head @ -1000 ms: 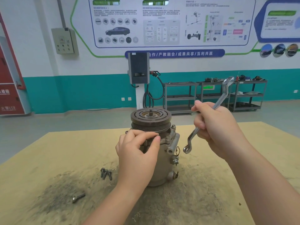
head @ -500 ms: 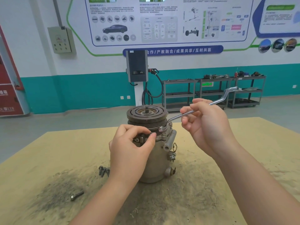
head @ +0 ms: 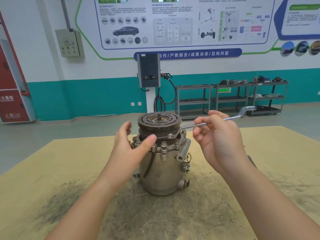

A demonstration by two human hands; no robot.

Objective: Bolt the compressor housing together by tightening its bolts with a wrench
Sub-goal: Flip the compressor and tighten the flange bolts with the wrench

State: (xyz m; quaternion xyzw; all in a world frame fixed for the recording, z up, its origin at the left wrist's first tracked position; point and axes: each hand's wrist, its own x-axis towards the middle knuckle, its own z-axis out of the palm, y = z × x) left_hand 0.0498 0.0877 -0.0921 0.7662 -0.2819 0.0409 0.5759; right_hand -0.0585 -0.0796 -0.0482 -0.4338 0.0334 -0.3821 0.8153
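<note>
The metal compressor housing [head: 162,172] stands upright on the yellow table [head: 270,153], a dark grooved pulley [head: 159,122] on top. Bolts [head: 163,144] stick up around its flange. My right hand [head: 218,141] grips the shaft of a silver offset ring wrench [head: 194,126]; the wrench's ring end sits over a flange bolt at the right, just under the pulley. My left hand [head: 131,148] is spread, its thumb touching the pulley's left side and its fingers reaching round behind, holding nothing.
Dark grime stains the table [head: 57,203] at the front left of the housing. Beyond the table are a charging post [head: 149,73], metal shelf carts [head: 230,99] and a wall with posters.
My left hand has let go of the flange and spread open beside the pulley. The wrench swung down from upright onto a right flange bolt and now lies nearly level. The view moved closer.
</note>
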